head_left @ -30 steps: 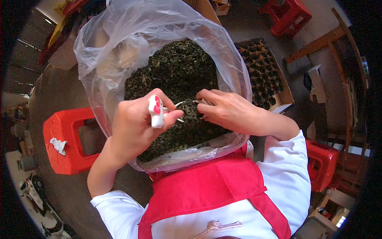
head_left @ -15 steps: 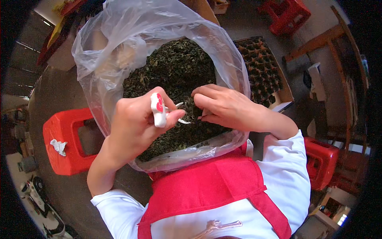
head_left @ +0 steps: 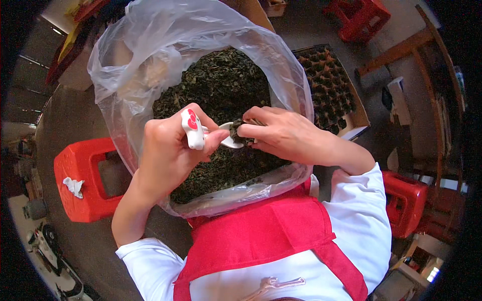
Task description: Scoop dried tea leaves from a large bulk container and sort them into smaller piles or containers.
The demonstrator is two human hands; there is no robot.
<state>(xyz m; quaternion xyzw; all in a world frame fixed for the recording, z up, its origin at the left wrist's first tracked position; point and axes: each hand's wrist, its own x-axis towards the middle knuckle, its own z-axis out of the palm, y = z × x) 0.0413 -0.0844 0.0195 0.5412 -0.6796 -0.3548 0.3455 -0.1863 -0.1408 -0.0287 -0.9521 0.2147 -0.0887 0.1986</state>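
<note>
My left hand point(head_left: 165, 145) grips a white tool point(head_left: 195, 133) with a red bow shape on its handle; its white curved end point(head_left: 229, 143) points rightward over dark dried leaves point(head_left: 211, 75) heaped in a clear plastic bag point(head_left: 123, 100). My right hand point(head_left: 281, 135) has its fingers bent around a dark clump of leaves point(head_left: 238, 133) against that curved end. The exact shape of the tool's end is partly hidden by the leaves and fingers.
Red plastic stools stand left point(head_left: 80, 190), right point(head_left: 406, 200) and at upper right point(head_left: 359, 25), the left one with crumpled white paper point(head_left: 74, 186). A shallow box point(head_left: 326, 85) of dark-filled cells lies right of the bag. A wooden frame point(head_left: 416, 50) and a scooter point(head_left: 47, 251) are at the edges.
My left hand and the tool have shifted slightly up. My right fingers have come leftward to the tool's tip, where a dark leaf clump now shows.
</note>
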